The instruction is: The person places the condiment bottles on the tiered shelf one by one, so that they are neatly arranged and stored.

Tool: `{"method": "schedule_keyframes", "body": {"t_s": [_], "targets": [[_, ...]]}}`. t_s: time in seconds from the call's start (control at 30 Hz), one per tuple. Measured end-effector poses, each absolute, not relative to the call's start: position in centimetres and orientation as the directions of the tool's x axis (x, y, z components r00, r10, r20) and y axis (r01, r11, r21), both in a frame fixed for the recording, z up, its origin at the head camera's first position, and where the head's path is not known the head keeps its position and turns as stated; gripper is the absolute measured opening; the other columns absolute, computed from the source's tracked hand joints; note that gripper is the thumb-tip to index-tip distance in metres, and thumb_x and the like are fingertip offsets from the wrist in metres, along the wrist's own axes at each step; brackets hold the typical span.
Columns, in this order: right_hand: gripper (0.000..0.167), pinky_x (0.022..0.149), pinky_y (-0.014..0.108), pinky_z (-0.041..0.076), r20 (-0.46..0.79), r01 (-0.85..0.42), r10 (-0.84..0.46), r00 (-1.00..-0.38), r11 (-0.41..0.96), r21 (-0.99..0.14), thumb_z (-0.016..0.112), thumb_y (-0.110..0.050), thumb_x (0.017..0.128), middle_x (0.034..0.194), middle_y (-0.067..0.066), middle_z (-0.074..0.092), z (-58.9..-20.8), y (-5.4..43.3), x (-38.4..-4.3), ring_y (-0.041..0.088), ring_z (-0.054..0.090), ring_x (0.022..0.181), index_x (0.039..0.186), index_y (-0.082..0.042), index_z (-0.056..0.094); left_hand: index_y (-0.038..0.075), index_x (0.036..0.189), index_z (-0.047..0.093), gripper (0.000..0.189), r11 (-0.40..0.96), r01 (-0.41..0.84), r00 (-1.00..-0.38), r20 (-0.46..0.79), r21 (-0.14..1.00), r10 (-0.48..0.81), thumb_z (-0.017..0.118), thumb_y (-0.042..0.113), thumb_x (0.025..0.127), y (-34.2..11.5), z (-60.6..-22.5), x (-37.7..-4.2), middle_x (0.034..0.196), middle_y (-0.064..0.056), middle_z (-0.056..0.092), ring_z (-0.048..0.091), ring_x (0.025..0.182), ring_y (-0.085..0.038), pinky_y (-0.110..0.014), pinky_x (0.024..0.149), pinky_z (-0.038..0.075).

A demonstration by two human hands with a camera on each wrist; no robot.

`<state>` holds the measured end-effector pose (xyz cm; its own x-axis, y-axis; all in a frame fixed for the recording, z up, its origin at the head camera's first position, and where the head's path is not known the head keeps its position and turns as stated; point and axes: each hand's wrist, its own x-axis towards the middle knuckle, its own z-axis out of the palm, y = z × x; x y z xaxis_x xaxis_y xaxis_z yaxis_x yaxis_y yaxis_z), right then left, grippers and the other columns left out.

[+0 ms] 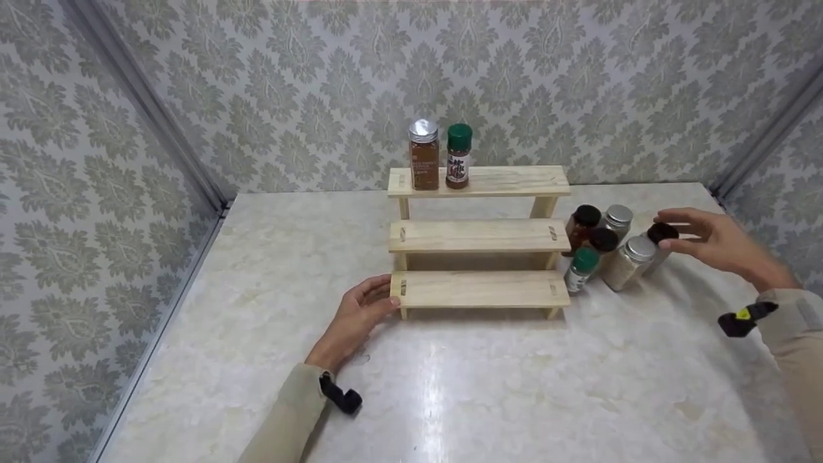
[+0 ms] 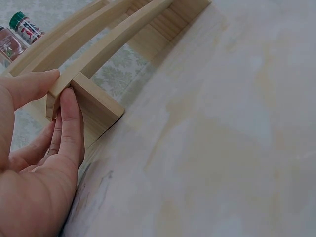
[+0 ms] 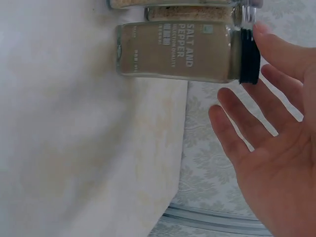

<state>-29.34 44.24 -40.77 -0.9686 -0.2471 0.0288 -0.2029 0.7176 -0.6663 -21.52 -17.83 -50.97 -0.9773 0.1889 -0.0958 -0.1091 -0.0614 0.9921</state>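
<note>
A three-tier wooden shelf rack [image 1: 479,289] stands on the table. My left hand [image 1: 363,308] grips the left end of its lowest board, thumb on top and fingers underneath, as the left wrist view shows. On the top tier are a brown-filled jar with a silver cap [image 1: 424,157] and a green-capped bottle [image 1: 458,157]. At the right, my right hand [image 1: 720,241] is spread around the black cap of a salt and pepper jar [image 3: 177,52]. The thumb tip is right at the cap's edge, with the other fingers loosely extended on its far side. The jar is upright.
Just right of the rack, several other jars stand close together: a green-capped one [image 1: 582,270], silver-capped jars [image 1: 624,267], and black-capped jars [image 1: 582,228]. A patterned wall [image 1: 308,96] rises behind the table [image 1: 289,238].
</note>
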Motion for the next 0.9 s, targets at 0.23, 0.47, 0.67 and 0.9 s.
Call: {"method": "schedule_keyframes", "body": {"t_s": [0.23, 0.47, 0.67, 0.9], "targets": [[0.063, 0.087, 0.006, 0.048, -0.016, -0.158, -0.243, -0.970, 0.677, -0.719, 0.069, -0.030, 0.106, 0.141, -0.024, 0.058, -42.5, 44.9, -29.4, -0.024, 0.049, 0.115, 0.163, -0.015, 0.045, 0.004, 0.155, 0.051, 0.062, -0.071, -0.113, -0.976, -0.097, 0.991, 0.194, 0.076, 0.013, 0.099, -17.7, -51.0, -21.5, 0.153, -0.017, 0.058, 0.061, 0.135, -0.027, -0.037, 0.103, 0.058], [0.059, 0.087, 0.009, 0.052, 0.027, -0.190, -0.275, -0.961, 0.588, -0.786, 0.070, -0.021, 0.106, 0.130, -0.035, 0.058, -42.9, 45.0, -29.4, -0.020, 0.056, 0.115, 0.160, -0.011, 0.049, 0.003, 0.155, 0.051, 0.062, -0.056, -0.101, -0.978, -0.089, 0.993, 0.187, 0.076, 0.014, 0.099, -17.9, -51.0, -21.5, 0.153, -0.018, 0.058, 0.063, 0.132, -0.027, -0.037, 0.100, 0.059], [0.059, 0.086, 0.013, 0.054, 0.010, -0.135, -0.194, -0.981, 0.643, -0.754, 0.073, -0.027, 0.104, 0.134, -0.031, 0.054, -43.0, 44.7, -29.4, -0.018, 0.055, 0.112, 0.157, -0.012, 0.052, 0.005, 0.155, 0.052, 0.061, -0.044, -0.091, -0.978, -0.081, 0.995, 0.191, 0.075, 0.017, 0.100, -18.1, -51.1, -21.6, 0.151, -0.019, 0.058, 0.065, 0.129, -0.027, -0.036, 0.099, 0.059], [0.056, 0.084, 0.012, 0.054, 0.059, -0.152, -0.165, -0.984, 0.637, -0.756, 0.074, -0.024, 0.103, 0.124, -0.035, 0.060, -42.7, 44.7, -29.4, -0.017, 0.060, 0.108, 0.154, -0.007, 0.056, 0.003, 0.154, 0.052, 0.061, -0.057, -0.091, -0.978, -0.078, 0.994, 0.193, 0.076, 0.016, 0.099, -17.9, -51.1, -21.5, 0.150, -0.020, 0.059, 0.065, 0.127, -0.026, -0.037, 0.099, 0.060]]}}
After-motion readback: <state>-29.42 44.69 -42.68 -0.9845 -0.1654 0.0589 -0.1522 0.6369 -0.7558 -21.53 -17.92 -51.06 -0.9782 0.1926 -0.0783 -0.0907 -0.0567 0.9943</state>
